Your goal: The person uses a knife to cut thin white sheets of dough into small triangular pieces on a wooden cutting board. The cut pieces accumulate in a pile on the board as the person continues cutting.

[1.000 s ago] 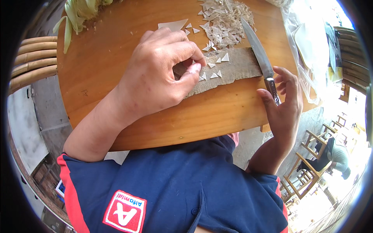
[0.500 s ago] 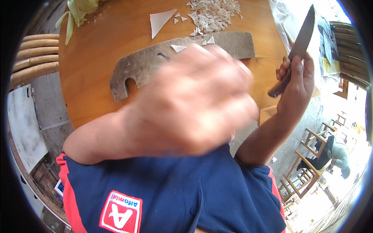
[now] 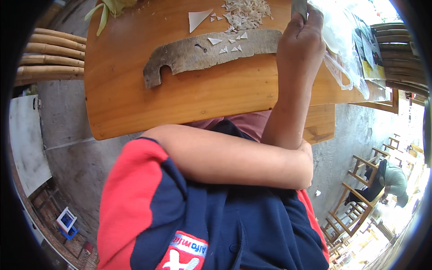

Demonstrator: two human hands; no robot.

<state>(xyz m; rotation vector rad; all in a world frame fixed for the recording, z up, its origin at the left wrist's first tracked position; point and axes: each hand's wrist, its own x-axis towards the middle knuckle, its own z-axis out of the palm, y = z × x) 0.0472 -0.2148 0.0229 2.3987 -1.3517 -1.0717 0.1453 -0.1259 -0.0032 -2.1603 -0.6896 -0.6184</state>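
While my left forearm (image 3: 234,155) lay folded across my chest, close against my blue and red shirt (image 3: 202,225), its hand was hidden behind my right arm near the elbow, so I could not tell if those fingers were spread or closed. My right hand (image 3: 299,42) reached up over the far right part of the wooden table (image 3: 135,99). Its fingers were curled tightly around the handle of a knife (image 3: 298,6), and only a short grey piece of the knife showed above my knuckles at the upper edge. Just left of this hand lay a long brown strip of bark (image 3: 198,54) with a hooked end, flat on the table. Some small white triangles (image 3: 225,45) rested on it. Beyond the strip was a bigger white triangle (image 3: 198,19) and a pile of pale shavings (image 3: 245,11). A clear plastic bag (image 3: 342,45) lay at the right, touching the table edge. Green leaves (image 3: 108,6) were at the far left corner.
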